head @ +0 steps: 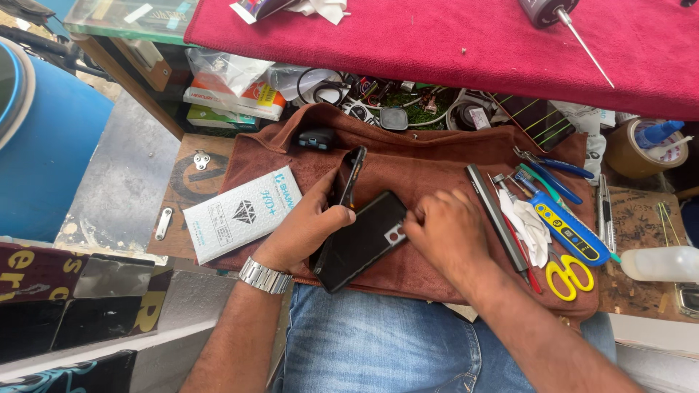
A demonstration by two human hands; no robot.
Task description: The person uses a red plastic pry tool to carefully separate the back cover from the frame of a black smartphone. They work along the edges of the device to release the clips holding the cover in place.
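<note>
Phone (362,240) – on the brown cloth (415,156) over your lap | left hand (306,225) clasps its left edge, lifting a thin panel (349,177) | right hand (444,233) presses its top corner, fingers curled | risk – panel may crack if levered hard.

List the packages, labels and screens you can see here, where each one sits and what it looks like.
White box: flat rectangle with a diamond graphic, on the brown cloth's left edge, beside the left hand.
Bagged packet: white and orange, in clear plastic, under the red-covered shelf, upper left.
Black phone: dark slab, held by both hands, right hand at its upper end.
Blue tester: long, yellow-trimmed, right of the hands.
</note>
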